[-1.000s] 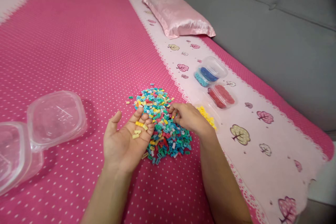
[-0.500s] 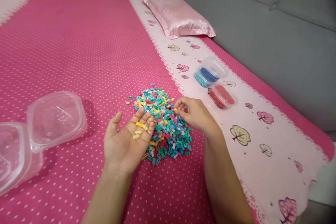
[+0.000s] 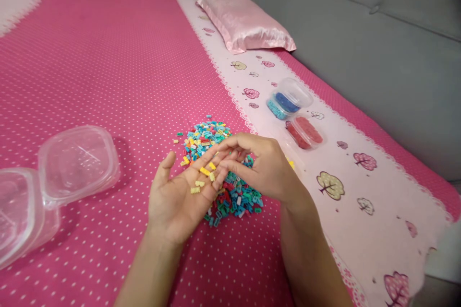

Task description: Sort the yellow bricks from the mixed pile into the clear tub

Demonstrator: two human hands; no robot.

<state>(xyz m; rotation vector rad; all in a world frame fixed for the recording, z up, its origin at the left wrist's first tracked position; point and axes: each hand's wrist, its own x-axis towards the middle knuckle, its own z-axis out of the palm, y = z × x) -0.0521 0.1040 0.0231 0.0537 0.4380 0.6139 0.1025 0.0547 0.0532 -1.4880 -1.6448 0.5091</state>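
My left hand is palm up with its fingers stretched flat, cradling several small yellow building bricks, some bright and some pale. Over its fingertips is my right hand, its thumb and fingers curled together. A bright yellow brick lies just beside the right thumb tip; whether anything is still between the right fingers is hidden. Beneath and behind both hands spreads a pile of mixed-colour bricks, mostly teal, green and blue with some red, white and yellow.
Clear plastic containers stand at the left. On the right are a tub of blue and light-blue bricks and a tub of red bricks. Something yellow shows behind my right wrist. A pink pillow lies farther back on the bed.
My right hand has moved left from the pile's right side to above my left fingers. Another bright yellow brick now shows on the left hand, which has shifted slightly right.
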